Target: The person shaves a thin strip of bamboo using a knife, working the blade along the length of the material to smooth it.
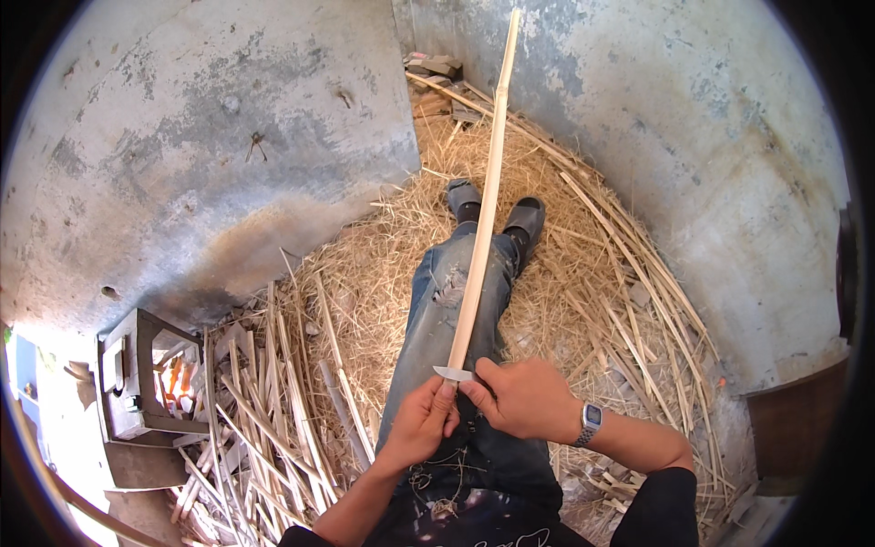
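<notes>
A long pale split bamboo strip [485, 228] runs away from me over my legs, its far end in front of the wall. My left hand [421, 421] is closed round its near end, thumb on top. A short knife blade [453, 373] lies crosswise on the strip near that end, its tip pointing left. My right hand [527, 394] is closed at the blade's right end; the handle is hidden in the fist. Both hands are close together over my lap, the blade just beyond the left thumb.
Straw-like shavings [365, 255] cover the floor round my outstretched legs [428, 301]. Bamboo sticks [292, 392] are heaped at the left, beside a box-like frame [150, 374]. Long strips [638, 264] lie along the right wall [693, 164]. Another worn wall [228, 137] rises at the left.
</notes>
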Motion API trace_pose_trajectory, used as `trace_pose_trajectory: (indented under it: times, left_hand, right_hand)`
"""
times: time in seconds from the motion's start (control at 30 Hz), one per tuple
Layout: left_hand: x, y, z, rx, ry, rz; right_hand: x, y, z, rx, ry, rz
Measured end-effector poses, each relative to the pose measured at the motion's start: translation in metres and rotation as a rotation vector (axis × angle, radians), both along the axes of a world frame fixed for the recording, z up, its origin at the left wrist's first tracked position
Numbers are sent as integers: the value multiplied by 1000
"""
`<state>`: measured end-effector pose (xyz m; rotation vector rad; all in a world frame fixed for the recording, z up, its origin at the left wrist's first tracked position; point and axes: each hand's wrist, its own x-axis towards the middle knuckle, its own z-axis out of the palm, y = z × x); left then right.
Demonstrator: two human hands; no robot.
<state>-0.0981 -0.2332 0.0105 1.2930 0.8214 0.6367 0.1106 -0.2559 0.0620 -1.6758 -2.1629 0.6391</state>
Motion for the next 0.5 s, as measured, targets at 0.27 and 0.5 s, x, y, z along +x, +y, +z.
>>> trace_pose_trajectory:
  times: [0.27,0.5]
  left_hand:
    - [-13,1,-7,-33,108,12]
    - [-21,-9,0,-43,152,-11]
  right_hand:
    - [-1,15,-21,165,-151,-26]
    - [24,46,-37,321,-177,-226]
